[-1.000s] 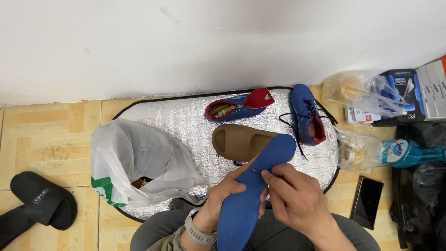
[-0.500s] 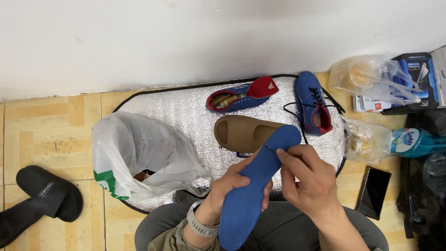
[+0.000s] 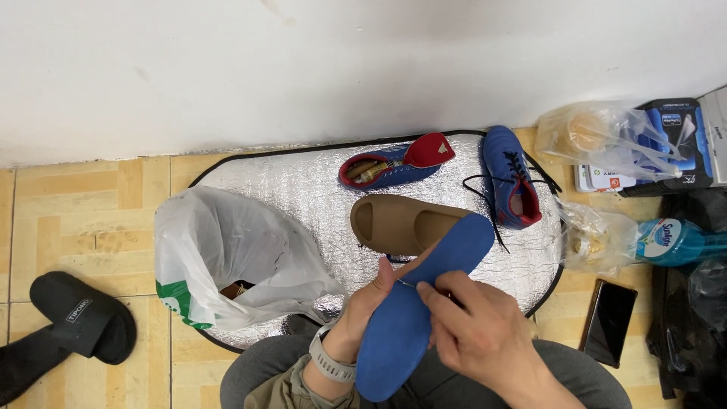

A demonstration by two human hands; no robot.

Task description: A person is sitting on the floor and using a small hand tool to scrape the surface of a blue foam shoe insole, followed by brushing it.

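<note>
I hold a blue shoe insole [image 3: 413, 318] over my lap. My left hand [image 3: 365, 304] grips it from underneath, thumb on its left edge. My right hand [image 3: 473, 329] lies on top with the fingertips pinched at its middle, on something thin that is too small to make out. Just beyond the insole's tip lies a tan slip-on shoe [image 3: 405, 223] on a silver foil mat [image 3: 303, 182]. Two blue shoes with red lining sit further back: one [image 3: 394, 163] on its side, the other [image 3: 513, 176] with loose black laces.
A white plastic bag [image 3: 235, 257] lies on the mat's left part. A black slide sandal [image 3: 79, 318] is on the tiles at far left. At right are clear plastic bags [image 3: 606, 140], a blue bottle [image 3: 681, 238], a dark phone [image 3: 609, 322] and black fabric [image 3: 693, 303].
My right hand has slid from the insole's upper right edge down onto its middle. The insole has tilted slightly, with its tip further right.
</note>
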